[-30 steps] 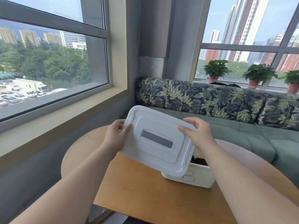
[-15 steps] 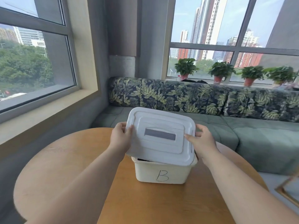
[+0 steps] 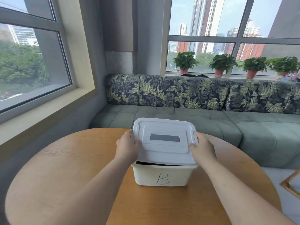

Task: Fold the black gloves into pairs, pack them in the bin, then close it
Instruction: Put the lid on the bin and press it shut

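Note:
A white bin (image 3: 164,175) marked with a handwritten "B" stands on the round wooden table (image 3: 73,159). Its white lid (image 3: 164,142), with a grey recessed strip on top, lies over the bin. The near edge of the lid is slightly raised, leaving a thin dark gap where something black shows inside (image 3: 155,163). My left hand (image 3: 127,147) grips the lid's left edge. My right hand (image 3: 203,147) grips its right edge, thumb on top. No gloves are otherwise visible.
A green sofa (image 3: 211,120) with leaf-print back cushions runs behind the table. Potted plants (image 3: 222,64) line the windowsill. A window ledge (image 3: 48,109) is on the left. A wooden frame edge (image 3: 290,184) shows at the right.
The lid has gone from tilted in the air beside the bin to lying nearly flat on top of it. Both hands kept hold of its edges.

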